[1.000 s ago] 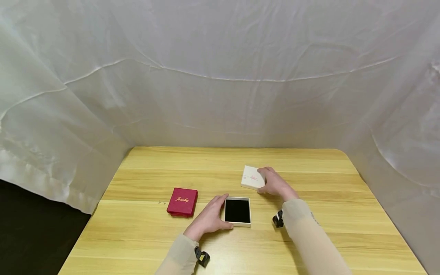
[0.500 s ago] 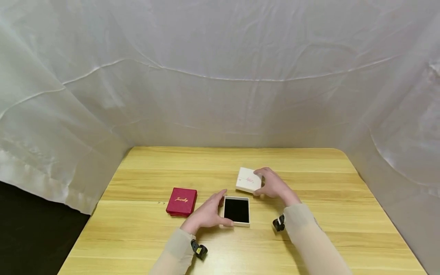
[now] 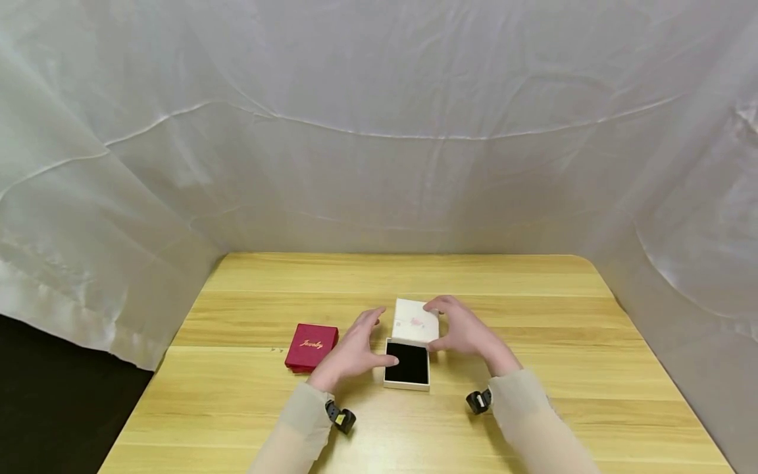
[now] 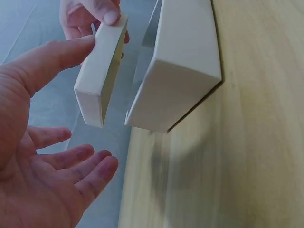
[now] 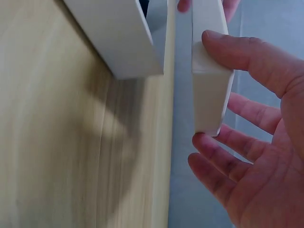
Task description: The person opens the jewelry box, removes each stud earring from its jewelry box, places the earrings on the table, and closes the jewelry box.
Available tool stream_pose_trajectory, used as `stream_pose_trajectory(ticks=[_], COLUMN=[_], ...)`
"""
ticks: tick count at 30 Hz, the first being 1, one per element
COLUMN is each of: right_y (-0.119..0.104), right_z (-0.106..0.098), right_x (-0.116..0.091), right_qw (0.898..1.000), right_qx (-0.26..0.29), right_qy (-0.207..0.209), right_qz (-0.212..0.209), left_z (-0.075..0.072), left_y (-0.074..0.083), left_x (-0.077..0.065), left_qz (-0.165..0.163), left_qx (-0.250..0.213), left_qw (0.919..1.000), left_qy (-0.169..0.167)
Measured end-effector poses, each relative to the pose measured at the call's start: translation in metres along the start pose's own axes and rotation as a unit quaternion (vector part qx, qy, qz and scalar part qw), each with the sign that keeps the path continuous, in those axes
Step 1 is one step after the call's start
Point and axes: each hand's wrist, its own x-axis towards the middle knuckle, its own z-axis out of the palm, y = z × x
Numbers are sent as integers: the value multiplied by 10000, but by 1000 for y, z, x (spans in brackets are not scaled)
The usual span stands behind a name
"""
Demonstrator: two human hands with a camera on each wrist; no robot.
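Note:
The white box lid (image 3: pixel 408 321), with pink print on top, hangs over the far edge of the white box base (image 3: pixel 406 386). My right hand (image 3: pixel 464 331) holds the lid, its thumb on the near side and fingers on the far side. The right wrist view shows the lid (image 5: pixel 210 95) held apart from the base (image 5: pixel 114 35). My left hand (image 3: pixel 351 359) spreads its fingers at the left of the box. In the left wrist view its thumb lies against or just before the lid (image 4: pixel 97 71); contact is unclear. Black lining (image 3: pixel 405 365) fills the base.
A red jewelry box (image 3: pixel 310 347) with gold lettering lies left of the white base, just beyond my left wrist. The wooden table (image 3: pixel 592 368) meets pale fabric (image 3: pixel 379 164) at the back and sides.
My right hand has carried the lid left and nearer, from beyond the base's right corner to over its far edge. My left hand has lifted its fingers away from the base's left side.

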Motion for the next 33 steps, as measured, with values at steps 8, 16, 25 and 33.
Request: stream_pose_trajectory(ticks=[8,16,25,33], right_y=[-12,-18,-18,-18], right_z=[8,14,24,29], right_x=[-11,-19,-28,-37], right_qw=[9995,9994,9993,9996], right_qx=[60,169,278,267], right_qy=[-22,-28,-39,-9], right_qz=[-296,-291,-252,-126], left_z=[1,1,5,12], left_y=[1,2,1,-2], left_x=[3,2,-4,-9], left_qz=[107,95,49,7], left_qx=[130,130,270,367], left_qw=[9997,9997,9993,9991], left_qy=[-186,-203,-241,-225])
